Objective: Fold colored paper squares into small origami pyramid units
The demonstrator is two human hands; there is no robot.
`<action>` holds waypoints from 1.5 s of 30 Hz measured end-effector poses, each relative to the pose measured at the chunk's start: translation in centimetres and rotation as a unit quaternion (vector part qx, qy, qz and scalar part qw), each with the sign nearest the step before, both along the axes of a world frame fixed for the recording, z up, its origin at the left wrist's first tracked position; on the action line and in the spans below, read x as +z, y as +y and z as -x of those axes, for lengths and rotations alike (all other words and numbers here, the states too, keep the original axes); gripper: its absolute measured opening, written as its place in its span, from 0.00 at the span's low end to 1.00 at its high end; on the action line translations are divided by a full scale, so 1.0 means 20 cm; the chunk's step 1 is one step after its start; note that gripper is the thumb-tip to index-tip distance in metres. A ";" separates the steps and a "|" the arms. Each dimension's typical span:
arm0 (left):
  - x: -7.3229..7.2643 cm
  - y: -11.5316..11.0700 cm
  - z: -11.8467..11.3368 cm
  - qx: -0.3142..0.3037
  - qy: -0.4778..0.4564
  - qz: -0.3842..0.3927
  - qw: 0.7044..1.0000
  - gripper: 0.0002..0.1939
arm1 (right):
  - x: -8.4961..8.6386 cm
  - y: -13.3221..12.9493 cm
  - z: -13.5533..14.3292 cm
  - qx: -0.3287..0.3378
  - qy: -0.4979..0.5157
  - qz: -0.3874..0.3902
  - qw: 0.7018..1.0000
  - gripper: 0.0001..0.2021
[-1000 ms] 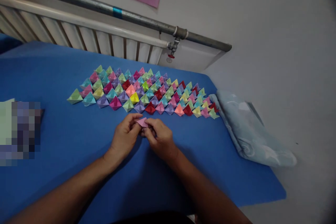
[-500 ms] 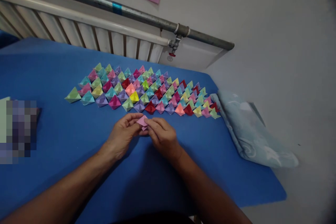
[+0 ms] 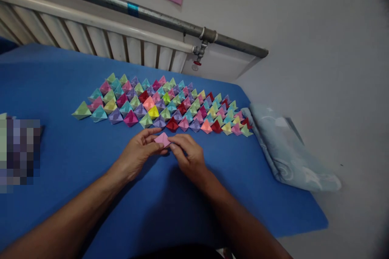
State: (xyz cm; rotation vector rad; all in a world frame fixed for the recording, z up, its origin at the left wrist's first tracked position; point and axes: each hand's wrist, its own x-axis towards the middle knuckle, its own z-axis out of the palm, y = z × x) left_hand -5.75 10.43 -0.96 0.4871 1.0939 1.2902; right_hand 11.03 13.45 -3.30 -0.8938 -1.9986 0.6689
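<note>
Evidently, in the head view, a folding step is in hand: the pink paper is held up between both hands over the bench, just nearer its front edge than the rows of paper boats. The left hand's grip is nearly closed, thumb lapping the near left side; the right hand's is narrow too, finger and thumb at the right corner. The next move seems to call for a steady left pinch and fine right fingertips. One tip points to the bench's far edge; no clear long axis
</note>
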 end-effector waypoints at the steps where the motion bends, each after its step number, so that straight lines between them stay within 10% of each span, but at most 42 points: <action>1: 0.00 0.00 0.00 -0.006 0.010 -0.006 1.000 0.27 | 0.01 0.00 0.00 -0.017 0.043 0.069 0.997 0.11; 9: -0.01 -0.02 -0.01 -0.108 0.075 -0.028 0.991 0.29 | 0.05 0.03 0.05 -0.001 0.142 0.383 0.913 0.12; 18: -0.03 -0.03 0.01 -0.214 0.160 -0.007 0.964 0.16 | 0.09 0.01 0.04 -0.022 0.144 0.375 0.916 0.11; 32: -0.01 -0.04 0.01 -0.139 0.076 -0.003 0.987 0.16 | 0.13 -0.02 0.01 0.038 0.088 0.372 0.923 0.14; 40: 0.02 -0.03 0.02 -0.166 0.020 0.000 0.986 0.16 | 0.12 -0.02 0.03 0.071 0.193 0.479 0.854 0.15; 45: 0.01 -0.03 0.03 -0.203 0.089 -0.016 0.975 0.15 | 0.12 -0.02 0.03 0.054 0.122 0.454 0.881 0.13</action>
